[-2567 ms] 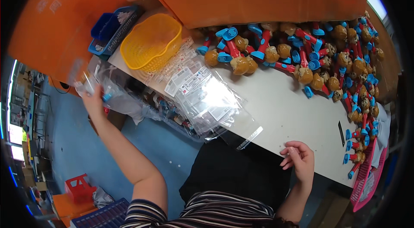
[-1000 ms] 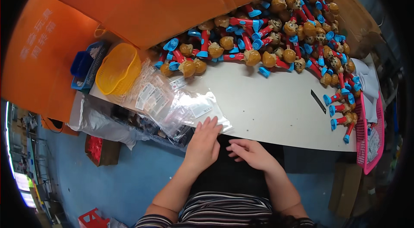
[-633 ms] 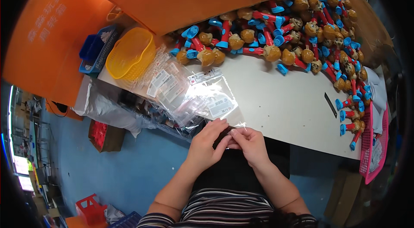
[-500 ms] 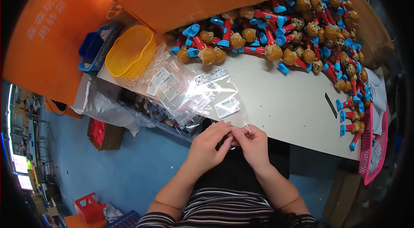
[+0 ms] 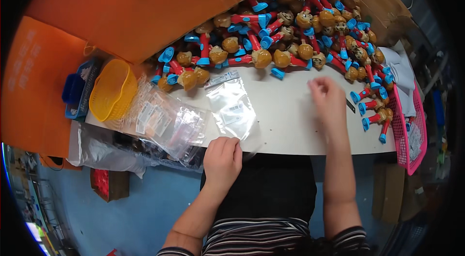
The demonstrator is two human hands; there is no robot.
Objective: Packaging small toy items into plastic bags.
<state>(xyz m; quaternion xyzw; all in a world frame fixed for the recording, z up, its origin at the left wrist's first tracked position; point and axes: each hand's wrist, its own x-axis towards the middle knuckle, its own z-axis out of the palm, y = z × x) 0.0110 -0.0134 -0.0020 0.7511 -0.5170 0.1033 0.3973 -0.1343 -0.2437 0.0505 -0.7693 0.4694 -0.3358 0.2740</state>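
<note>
My left hand [image 5: 224, 161] is closed on the near end of a clear plastic bag [image 5: 237, 111] at the table's front edge. The bag lies flat, with a printed header strip at its far end and a white label showing through. My right hand [image 5: 329, 101], slightly blurred, is raised over the table to the right, its fingers partly curled and nothing visible in them. Beyond it spreads a big heap of toys [image 5: 261, 58] with red stems, blue ends and brown-haired heads. More clear bags [image 5: 162, 115] with labels lie stacked left of my left hand.
A yellow basket [image 5: 112, 90] and a blue bin [image 5: 83, 89] stand at the left. A pink basket [image 5: 409, 132] with bags hangs by the right edge. Orange board [image 5: 160, 4] walls the back. A dark flat strip [image 5: 350, 106] lies near several separate toys. Below is a box of red pieces [image 5: 110, 184].
My right hand has left the bag and moved right and away from me toward the toys. The left hand stays on the bag's near end. The whole view has shifted.
</note>
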